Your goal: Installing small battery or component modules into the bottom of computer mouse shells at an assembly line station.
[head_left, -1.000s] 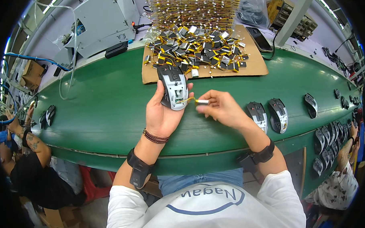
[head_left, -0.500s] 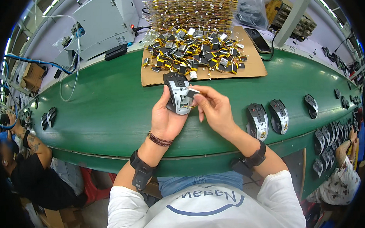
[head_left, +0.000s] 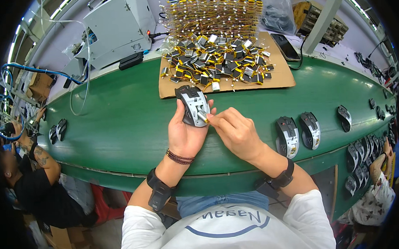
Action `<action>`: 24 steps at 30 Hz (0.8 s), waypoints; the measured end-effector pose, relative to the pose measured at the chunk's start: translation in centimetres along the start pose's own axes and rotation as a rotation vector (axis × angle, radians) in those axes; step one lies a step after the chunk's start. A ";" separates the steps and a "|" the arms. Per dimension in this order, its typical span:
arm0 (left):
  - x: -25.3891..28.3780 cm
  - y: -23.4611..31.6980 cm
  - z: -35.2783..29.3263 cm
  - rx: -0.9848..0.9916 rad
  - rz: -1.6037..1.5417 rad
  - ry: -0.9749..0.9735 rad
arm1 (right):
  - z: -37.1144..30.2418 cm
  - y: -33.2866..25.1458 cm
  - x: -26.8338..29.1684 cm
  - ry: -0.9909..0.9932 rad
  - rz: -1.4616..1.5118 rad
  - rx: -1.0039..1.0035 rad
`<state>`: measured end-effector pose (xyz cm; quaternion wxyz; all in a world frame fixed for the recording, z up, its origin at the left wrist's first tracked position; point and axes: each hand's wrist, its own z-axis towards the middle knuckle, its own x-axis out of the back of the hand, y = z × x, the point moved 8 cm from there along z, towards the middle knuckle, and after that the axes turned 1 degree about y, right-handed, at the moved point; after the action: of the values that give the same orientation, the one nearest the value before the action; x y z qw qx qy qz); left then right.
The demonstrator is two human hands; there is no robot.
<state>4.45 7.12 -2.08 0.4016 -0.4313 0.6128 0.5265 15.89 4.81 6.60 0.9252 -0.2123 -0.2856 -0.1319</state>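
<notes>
My left hand (head_left: pixel 184 133) is closed around a black and grey computer mouse (head_left: pixel 191 100), holding it above the green belt with its opened side up. A small silver battery with a yellow edge (head_left: pixel 203 116) lies tilted at the recess in the mouse's lower half. The fingertips of my right hand (head_left: pixel 236 133) pinch the battery's near end. Its wires are hard to make out from here. Ahead of my hands, a heap of similar wired batteries (head_left: pixel 219 64) covers much of a cardboard sheet (head_left: pixel 286 80).
More mice (head_left: pixel 288 137) stand on the green belt (head_left: pixel 120 127) to the right, and a pair (head_left: pixel 58 131) lies at far left. Behind the heap rise stacked battery rows (head_left: pixel 213 18). A phone (head_left: pixel 285 47) and grey machine (head_left: pixel 113 33) flank them. Co-workers sit on both sides.
My right hand has lowered the battery from above the mouse to its recess, and the battery now shows its silver side. The left hand still holds the mouse.
</notes>
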 end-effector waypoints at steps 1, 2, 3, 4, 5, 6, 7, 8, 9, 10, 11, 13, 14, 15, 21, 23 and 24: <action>-0.1 0.0 0.0 -0.007 -0.002 -0.011 | 0.0 -0.2 -0.1 -0.005 -0.054 0.024; -0.1 -0.1 -0.1 -0.005 0.001 -0.010 | -0.1 -0.4 -0.2 -0.010 -0.109 0.049; -0.1 0.0 -0.1 -0.023 0.002 -0.005 | -0.1 -0.3 -0.1 -0.008 -0.111 0.047; -0.1 0.1 -0.1 -0.042 0.003 -0.001 | -0.3 -0.4 -0.4 -0.043 -0.126 0.069; -0.1 0.1 -0.1 -0.040 0.005 -0.002 | -0.4 -0.5 -0.6 -0.078 -0.142 0.091; -0.1 0.1 -0.1 -0.025 -0.017 -0.013 | -0.4 -0.6 -0.5 -0.075 -0.142 0.089; -0.2 0.0 -0.1 -0.011 -0.038 -0.025 | -0.3 -0.6 -0.5 -0.083 -0.157 0.090; -0.3 -0.1 -0.1 -0.010 -0.035 -0.025 | -0.3 -0.7 -0.5 -0.092 -0.171 0.090; -0.2 0.1 -0.1 -0.043 -0.019 -0.017 | -0.3 -0.7 -0.6 -0.090 -0.172 0.087; -0.2 0.2 -0.2 -0.076 -0.002 -0.009 | -0.2 -0.7 -0.5 -0.079 -0.179 0.082; -0.5 0.0 -0.3 -0.073 0.000 -0.010 | -0.2 -0.7 -0.5 -0.069 -0.185 0.076; -1.0 -0.4 -0.6 -0.075 0.028 0.012 | -0.1 -0.7 -0.5 -0.071 -0.188 0.069; -0.9 -0.5 -0.6 -0.074 0.029 0.013 | -0.1 -0.6 -0.5 -0.075 -0.191 0.064; -0.8 -0.3 -0.6 -0.104 0.069 0.008 | -0.1 -0.5 -0.5 -0.074 -0.191 0.063; -0.7 -0.7 -0.2 0.023 0.043 -0.025 | -0.1 2.7 -0.3 -0.037 0.356 -0.081; -0.6 -1.1 -0.1 0.060 0.043 -0.017 | -1.4 5.6 -2.0 -0.092 0.765 -0.554; -0.8 -1.1 -0.2 0.051 0.065 -0.027 | -1.4 5.6 -2.0 -0.083 0.736 -0.572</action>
<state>5.76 6.94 -1.64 0.4033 -0.3934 0.6345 0.5291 17.00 9.27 2.58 0.8026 -0.5511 -0.1802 0.1403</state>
